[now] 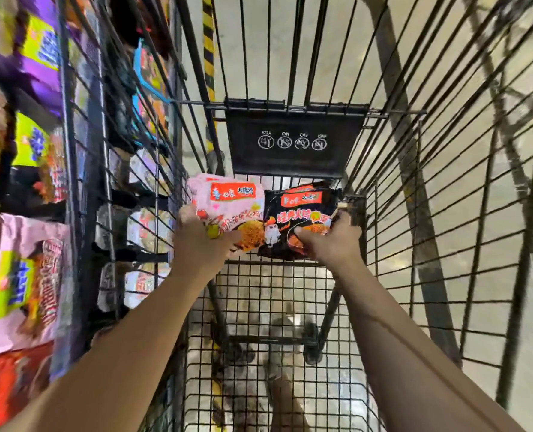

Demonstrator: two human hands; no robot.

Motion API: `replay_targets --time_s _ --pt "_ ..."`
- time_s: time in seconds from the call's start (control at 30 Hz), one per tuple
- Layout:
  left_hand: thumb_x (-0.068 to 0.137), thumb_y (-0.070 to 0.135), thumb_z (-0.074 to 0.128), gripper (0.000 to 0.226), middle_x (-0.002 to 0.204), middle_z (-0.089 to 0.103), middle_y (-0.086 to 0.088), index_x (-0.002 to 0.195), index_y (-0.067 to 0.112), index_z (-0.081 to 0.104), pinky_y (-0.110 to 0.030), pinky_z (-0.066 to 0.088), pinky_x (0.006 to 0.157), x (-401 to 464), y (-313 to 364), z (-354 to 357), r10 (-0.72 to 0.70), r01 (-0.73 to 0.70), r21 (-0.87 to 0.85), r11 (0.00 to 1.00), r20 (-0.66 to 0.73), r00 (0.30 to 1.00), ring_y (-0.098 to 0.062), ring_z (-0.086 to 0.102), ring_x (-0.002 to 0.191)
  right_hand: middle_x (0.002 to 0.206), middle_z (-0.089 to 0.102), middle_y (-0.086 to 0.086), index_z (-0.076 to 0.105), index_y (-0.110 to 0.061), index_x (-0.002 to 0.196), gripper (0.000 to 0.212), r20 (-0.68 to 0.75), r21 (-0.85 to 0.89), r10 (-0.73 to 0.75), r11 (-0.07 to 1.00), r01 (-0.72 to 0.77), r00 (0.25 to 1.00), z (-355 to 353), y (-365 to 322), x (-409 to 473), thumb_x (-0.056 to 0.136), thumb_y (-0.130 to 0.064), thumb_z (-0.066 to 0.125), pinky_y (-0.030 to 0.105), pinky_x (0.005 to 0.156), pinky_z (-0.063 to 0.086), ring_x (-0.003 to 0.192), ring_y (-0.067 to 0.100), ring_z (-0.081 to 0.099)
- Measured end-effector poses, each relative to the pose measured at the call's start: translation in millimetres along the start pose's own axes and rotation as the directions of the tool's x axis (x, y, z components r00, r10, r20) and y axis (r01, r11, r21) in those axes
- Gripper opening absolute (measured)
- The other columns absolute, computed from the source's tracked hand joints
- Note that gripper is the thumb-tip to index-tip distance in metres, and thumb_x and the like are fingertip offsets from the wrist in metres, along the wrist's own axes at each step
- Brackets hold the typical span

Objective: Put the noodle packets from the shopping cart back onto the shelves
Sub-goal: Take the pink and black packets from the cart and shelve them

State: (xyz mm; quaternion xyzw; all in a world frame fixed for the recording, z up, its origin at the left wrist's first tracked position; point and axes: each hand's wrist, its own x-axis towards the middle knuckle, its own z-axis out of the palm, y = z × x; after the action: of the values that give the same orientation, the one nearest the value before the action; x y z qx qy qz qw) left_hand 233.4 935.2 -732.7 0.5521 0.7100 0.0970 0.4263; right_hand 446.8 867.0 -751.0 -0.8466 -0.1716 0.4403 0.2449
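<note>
Both my arms reach down into the black wire shopping cart point(290, 294). My left hand point(201, 241) grips a pink noodle packet point(227, 201) by its near edge. My right hand point(336, 241) grips a black noodle packet point(302, 213) with red and orange print. The two packets lie side by side, touching, at the far end of the cart's floor, just below the folded black child-seat flap point(293, 145). My fingers cover the near edges of both packets.
Store shelves point(25, 213) packed with purple, pink, black and red noodle packs run along the left, right beside the cart's left wire wall point(109, 151). The cart's right wall point(446, 198) stands against bare pale floor. A yellow-black striped post point(208, 57) rises beyond the cart.
</note>
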Motion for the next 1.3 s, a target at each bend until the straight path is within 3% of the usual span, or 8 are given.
replay_targets --time_s 0.1,0.37,0.47,0.63,0.73,0.83,1.2,1.3 --pt "0.08 0.03 0.084 0.05 0.108 0.059 0.003 0.115 0.021 0.05 -0.024 0.049 0.071 -21 6 -9 0.11 -0.11 0.041 0.993 -0.003 0.994 -0.02 0.064 0.095 0.132 0.063 0.01 0.041 -0.008 0.142 0.08 -0.011 -0.012 -0.06 0.998 0.06 0.998 -14 -7 -21 0.08 -0.033 0.086 0.045 0.102 0.052 0.119 0.03 0.063" --pt "0.077 0.028 0.086 0.059 0.116 0.064 0.003 0.124 0.03 0.052 -0.041 0.057 0.093 -79 39 -61 0.297 -0.3 -0.175 0.938 -0.046 0.954 -0.012 0.065 0.103 0.099 0.07 -0.014 0.056 -0.014 0.135 0.058 -0.138 0.062 -0.309 0.946 0.319 0.941 -89 -39 -95 0.084 -0.024 0.083 0.004 0.069 0.047 0.086 -0.004 0.065" --pt "0.078 0.02 0.087 0.057 0.117 0.067 0.004 0.127 0.025 0.058 -0.018 0.052 0.089 -104 63 -84 0.342 -0.347 -0.238 0.907 -0.066 0.938 -0.003 0.066 0.101 0.126 0.07 0.001 0.047 -0.015 0.148 0.075 -0.162 0.057 -0.364 0.924 0.377 0.917 -123 -57 -131 0.084 -0.03 0.083 0.024 0.097 0.052 0.111 0.016 0.067" --pt "0.076 0.008 0.087 0.054 0.097 0.068 0.016 0.121 0.016 0.059 0.0 0.043 0.066 -169 112 -146 0.47 -0.469 -0.325 0.821 -0.082 0.879 0.02 0.062 0.076 0.11 0.074 -0.009 0.058 -0.022 0.135 0.059 -0.204 0.125 -0.485 0.848 0.514 0.85 -188 -88 -220 0.083 -0.03 0.084 0.008 0.077 0.052 0.088 -0.003 0.069" --pt "0.075 0.007 0.087 0.056 0.091 0.071 0.018 0.118 0.025 0.058 -0.002 0.044 0.07 -212 137 -184 0.529 -0.534 -0.363 0.764 -0.122 0.84 0.017 0.064 0.079 0.105 0.077 -0.007 0.062 -0.026 0.126 0.052 -0.238 0.157 -0.513 0.818 0.554 0.825 -223 -104 -271 0.079 -0.026 0.087 0.031 0.089 0.06 0.092 0.005 0.074" --pt "0.073 0.005 0.089 0.054 0.09 0.076 0.018 0.115 0.022 0.061 -0.01 0.049 0.075 -249 158 -209 0.561 -0.566 -0.403 0.719 -0.144 0.815 0.008 0.067 0.081 0.106 0.076 -0.006 0.062 -0.023 0.126 0.051 -0.258 0.163 -0.57 0.77 0.617 0.78 -255 -118 -321 0.081 -0.023 0.086 0.012 0.076 0.056 0.09 0.0 0.072" --pt "0.077 0.01 0.087 0.053 0.101 0.073 0.012 0.12 0.021 0.059 -0.004 0.047 0.074 -389 224 -281 0.619 -0.671 -0.404 0.622 -0.271 0.737 0.012 0.067 0.085 0.105 0.077 -0.004 0.063 -0.027 0.118 0.042 -0.29 0.205 -0.694 0.628 0.751 0.659 -347 -149 -451 0.082 -0.024 0.085 0.028 0.077 0.06 0.092 0.01 0.075" --pt "0.075 0.018 0.089 0.054 0.11 0.076 0.003 0.121 0.023 0.06 -0.023 0.054 0.087 -420 232 -295 0.61 -0.683 -0.423 0.596 -0.315 0.727 -0.006 0.072 0.102 0.106 0.075 -0.007 0.061 -0.031 0.118 0.042 -0.269 0.188 -0.75 0.575 0.796 0.605 -367 -161 -475 0.083 -0.025 0.084 0.026 0.077 0.059 0.092 0.007 0.074"
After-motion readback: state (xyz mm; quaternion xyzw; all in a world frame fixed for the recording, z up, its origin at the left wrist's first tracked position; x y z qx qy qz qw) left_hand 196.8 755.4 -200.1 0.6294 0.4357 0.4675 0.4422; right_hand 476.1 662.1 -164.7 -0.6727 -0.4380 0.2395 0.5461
